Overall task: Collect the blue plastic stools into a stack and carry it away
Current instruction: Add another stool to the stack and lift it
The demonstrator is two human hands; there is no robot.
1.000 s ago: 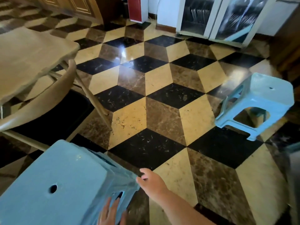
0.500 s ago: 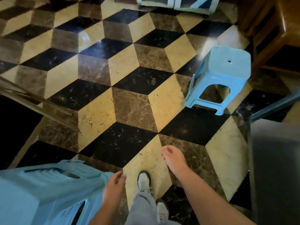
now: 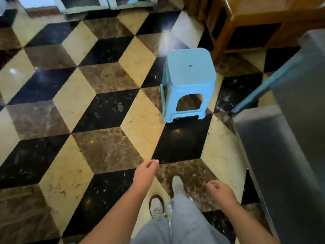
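Head view. The frame is showing motion blur toward its edges. A grey metal-faced unit (image 3: 284, 155) is running off the right edge, so its full form cannot be determined. The brown wooden furniture piece (image 3: 260, 20) at upper right is being cropped by the top edge, and its lower compartment is lying in shadow. Glass-fronted doors (image 3: 105, 2) along the top edge are showing only their bottom strip. Both forearms are being cut off by the lower edge, as are the grey trouser legs (image 3: 186, 224). The nearer grey-and-white shoe (image 3: 156, 206) is showing whole; the farther shoe (image 3: 177, 184) is blurring at the toe.

The left hand (image 3: 146, 173) is hanging with fingers loosely curled, gripping nothing and touching nothing. The right hand (image 3: 221, 191) is likewise lying loosely curled and is holding nothing; fine finger detail is too smeared to judge.

Both arms are reaching forward and downward from the bottom of the frame, the left hand extending farther ahead than the right, with the legs between them.

The light blue square plastic stool (image 3: 189, 80) is standing upright on the black, cream and brown diamond-patterned marble floor (image 3: 98, 106), well ahead of both hands, just beside the wooden furniture, with a small hole showing in its seat.
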